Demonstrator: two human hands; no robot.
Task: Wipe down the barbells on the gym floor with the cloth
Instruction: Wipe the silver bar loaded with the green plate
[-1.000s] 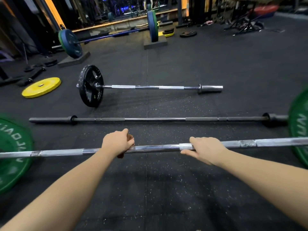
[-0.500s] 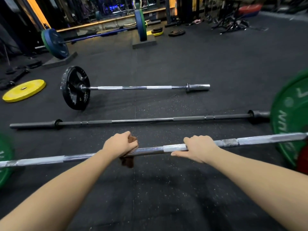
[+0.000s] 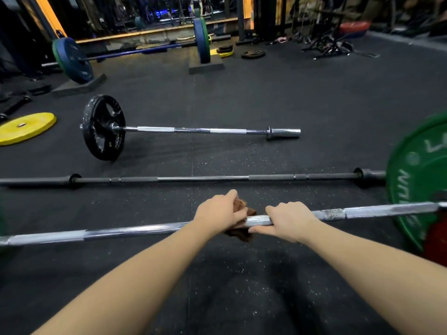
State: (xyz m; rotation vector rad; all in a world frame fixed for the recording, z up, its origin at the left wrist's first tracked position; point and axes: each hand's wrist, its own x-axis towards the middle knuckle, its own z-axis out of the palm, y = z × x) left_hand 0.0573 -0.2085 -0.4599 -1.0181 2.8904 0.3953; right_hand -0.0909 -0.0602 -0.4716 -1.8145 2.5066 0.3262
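Note:
A silver barbell (image 3: 135, 232) runs across the floor nearest me, with a green plate (image 3: 418, 180) on its right end. My left hand (image 3: 219, 212) grips a brown cloth (image 3: 240, 232) wrapped round the bar near its middle. My right hand (image 3: 289, 220) grips the bare bar just right of the cloth, almost touching the left hand. Beyond lies a black barbell (image 3: 203, 178) without plates. Farther back lies a chrome barbell (image 3: 193, 129) carrying one black plate (image 3: 104, 126) on its left end.
A yellow plate (image 3: 26, 128) lies flat at the left. A blue barbell (image 3: 130, 52) with blue-green plates rests on blocks at the back. Small plates (image 3: 252, 53) and rack legs (image 3: 326, 48) stand at the far right. A red plate (image 3: 435, 245) shows at the right edge.
My left hand has slid the cloth rightward along the silver bar, closing the gap to my right hand. The view has shifted right, bringing the green plate further in.

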